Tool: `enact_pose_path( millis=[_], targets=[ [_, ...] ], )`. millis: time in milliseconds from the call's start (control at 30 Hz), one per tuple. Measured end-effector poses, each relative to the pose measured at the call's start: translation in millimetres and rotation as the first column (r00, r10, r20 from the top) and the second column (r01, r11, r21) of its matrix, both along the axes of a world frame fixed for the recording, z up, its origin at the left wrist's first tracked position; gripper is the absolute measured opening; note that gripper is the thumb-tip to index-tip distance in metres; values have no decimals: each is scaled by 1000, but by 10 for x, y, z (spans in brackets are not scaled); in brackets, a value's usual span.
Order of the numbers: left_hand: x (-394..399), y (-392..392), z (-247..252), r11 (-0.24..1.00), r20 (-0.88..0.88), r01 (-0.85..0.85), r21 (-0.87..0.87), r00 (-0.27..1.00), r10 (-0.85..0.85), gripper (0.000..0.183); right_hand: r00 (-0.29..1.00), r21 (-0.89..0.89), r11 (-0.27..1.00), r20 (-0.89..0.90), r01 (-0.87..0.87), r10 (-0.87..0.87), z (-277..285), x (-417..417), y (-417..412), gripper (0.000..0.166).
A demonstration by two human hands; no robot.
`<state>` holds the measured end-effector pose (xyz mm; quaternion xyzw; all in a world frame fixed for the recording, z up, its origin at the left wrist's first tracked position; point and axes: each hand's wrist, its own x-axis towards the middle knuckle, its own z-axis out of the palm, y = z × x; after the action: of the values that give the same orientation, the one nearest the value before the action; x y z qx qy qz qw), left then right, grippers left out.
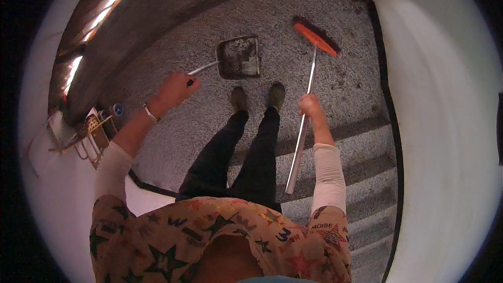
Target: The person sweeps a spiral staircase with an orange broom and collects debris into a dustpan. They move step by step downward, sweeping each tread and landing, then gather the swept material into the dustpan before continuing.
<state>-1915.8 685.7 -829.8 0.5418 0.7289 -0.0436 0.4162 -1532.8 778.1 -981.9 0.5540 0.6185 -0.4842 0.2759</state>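
Note:
My left hand [175, 89] grips the pale handle of a long-handled dustpan [238, 57]. The pan lies in front of my shoes with its open side facing right, and dark dirt shows inside it. Around the shiny metal pole of a broom [313, 67] my right hand [310, 105] is closed. An orange head [315, 40] with dark bristles sits at the pole's far end, over the floor at the upper right. The pole's near end reaches back beside my right leg. A gap of floor separates broom head and dustpan.
Speckled stone floor [177, 133] surrounds my feet. Stairs [361, 200] lie behind me on the right, along a white wall [432, 125] with a dark skirting [387, 86]. At the left stands a metal rack [92, 135] with several things by it. Dark specks dot the floor near the broom.

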Motion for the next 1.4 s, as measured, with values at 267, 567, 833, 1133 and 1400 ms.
enact_pose_path(
  millis=[267, 567, 833, 1133, 1400],
  targets=[
    [433, 182, -45, 983, -159, -129, 130, 976, 149, 37, 897, -345, 839, -297, -421, 328, 199, -262, -906, 13],
    [58, -349, 0, 957, -113, -220, 188, 963, 244, 30, 969, -343, 939, -234, -11, -74, 865, 593, -410, 14],
    [79, -1036, 244, 822, -145, -235, 519, 923, 356, 35, 940, -489, 839, -99, 239, -326, 1262, 938, -301, 9],
    [525, -3551, 55, 819, -78, -408, 403, 877, 474, 31, 978, -323, 925, -128, -200, 167, 1103, 43, -1130, 26],
    [759, -5853, -217, 704, -73, -660, -263, 741, 667, 25, 854, -162, 857, -291, -488, 431, 1690, -2037, -1925, 30]
  ],
)
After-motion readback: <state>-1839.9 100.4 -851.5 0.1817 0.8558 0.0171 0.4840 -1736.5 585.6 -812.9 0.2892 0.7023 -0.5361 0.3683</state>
